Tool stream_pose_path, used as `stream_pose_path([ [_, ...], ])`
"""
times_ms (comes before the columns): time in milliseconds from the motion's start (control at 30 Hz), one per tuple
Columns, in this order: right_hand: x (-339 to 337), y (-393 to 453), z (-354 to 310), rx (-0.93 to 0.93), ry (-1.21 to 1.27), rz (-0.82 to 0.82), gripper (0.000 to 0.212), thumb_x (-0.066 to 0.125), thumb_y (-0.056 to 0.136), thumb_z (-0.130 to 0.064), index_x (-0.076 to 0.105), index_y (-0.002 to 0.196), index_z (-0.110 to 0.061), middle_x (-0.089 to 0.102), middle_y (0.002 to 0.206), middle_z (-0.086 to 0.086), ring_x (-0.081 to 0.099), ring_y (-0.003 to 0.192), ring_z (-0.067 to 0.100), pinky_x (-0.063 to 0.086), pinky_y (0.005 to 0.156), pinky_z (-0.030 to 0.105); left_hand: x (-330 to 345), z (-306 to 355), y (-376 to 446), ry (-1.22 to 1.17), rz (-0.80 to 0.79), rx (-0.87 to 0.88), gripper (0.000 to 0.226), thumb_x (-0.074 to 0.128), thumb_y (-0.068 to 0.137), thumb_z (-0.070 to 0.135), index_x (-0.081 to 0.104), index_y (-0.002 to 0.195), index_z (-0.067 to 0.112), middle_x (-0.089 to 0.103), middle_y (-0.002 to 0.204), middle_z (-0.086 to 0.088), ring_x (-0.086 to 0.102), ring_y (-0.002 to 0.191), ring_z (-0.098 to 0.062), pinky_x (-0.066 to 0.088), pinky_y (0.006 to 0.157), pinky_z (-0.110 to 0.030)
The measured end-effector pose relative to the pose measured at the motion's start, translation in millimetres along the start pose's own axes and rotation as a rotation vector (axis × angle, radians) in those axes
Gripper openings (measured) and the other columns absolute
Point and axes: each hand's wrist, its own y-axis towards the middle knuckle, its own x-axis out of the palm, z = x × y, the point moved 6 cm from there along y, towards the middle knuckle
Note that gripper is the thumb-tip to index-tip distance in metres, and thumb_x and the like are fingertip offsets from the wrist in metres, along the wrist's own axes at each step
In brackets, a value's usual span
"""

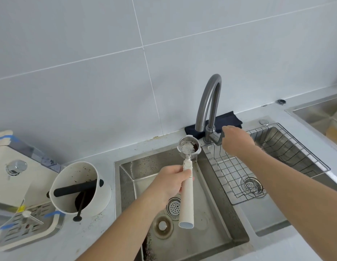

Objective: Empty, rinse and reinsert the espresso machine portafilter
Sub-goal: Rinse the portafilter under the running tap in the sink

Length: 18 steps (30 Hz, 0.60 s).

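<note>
My left hand [171, 182] grips the white handle of the portafilter [187, 193] and holds it over the steel sink [126, 178]. Its metal basket [188, 147] faces up right under the spout of the grey faucet [208, 102], with dark coffee residue on the inside. No water stream is visible. My right hand [236, 140] rests on the faucet's lever handle [219, 138] at the base. The espresso machine [15, 183] stands at the far left, with its drip tray [28, 223] in front.
A white knock box [80, 187] with a black bar and dark grounds sits left of the sink. A wire rack [265, 162] lies in the right basin. A dark cloth [230, 119] is folded behind the faucet. A second sink [318, 113] is at the far right.
</note>
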Motion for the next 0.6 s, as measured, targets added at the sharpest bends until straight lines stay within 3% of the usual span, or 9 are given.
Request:
stream_pose_path([
  [233, -4.9, 7.4, -4.0, -0.027, -0.164, 0.011, 0.015, 0.049, 0.088, 0.002, 0.043, 0.087, -0.011, 0.045, 0.072, 0.003, 0.052, 0.071, 0.028, 0.04, 0.057, 0.034, 0.1, 0.3, 9.3, 0.041, 0.037, 0.008, 0.014, 0.06, 0.09, 0.015, 0.072, 0.083, 0.014, 0.074, 0.093, -0.014, 0.063, 0.079, -0.018, 0.053, 0.091, -0.044],
  [400, -1.9, 16.2, 4.5, -0.022, -0.166, 0.031, 0.013, 0.05, 0.092, -0.002, 0.045, 0.085, -0.012, 0.042, 0.065, 0.001, 0.052, 0.068, 0.029, 0.04, 0.055, 0.034, 5.1, -3.2, 14.2, 0.034, 0.022, 0.003, 0.014, 0.061, 0.091, 0.016, 0.073, 0.086, 0.018, 0.074, 0.095, -0.008, 0.064, 0.077, -0.015, 0.055, 0.083, -0.035],
  [600, 1.8, 22.2, 10.4, 0.006, -0.088, 0.05, 0.011, 0.05, 0.092, -0.008, 0.048, 0.082, -0.012, 0.045, 0.067, 0.003, 0.054, 0.072, 0.031, 0.045, 0.059, 0.035, 1.9, -2.8, 16.7, 0.052, 0.027, 0.01, 0.014, 0.063, 0.089, 0.017, 0.075, 0.082, 0.017, 0.074, 0.102, -0.017, 0.063, 0.081, -0.018, 0.052, 0.093, -0.044],
])
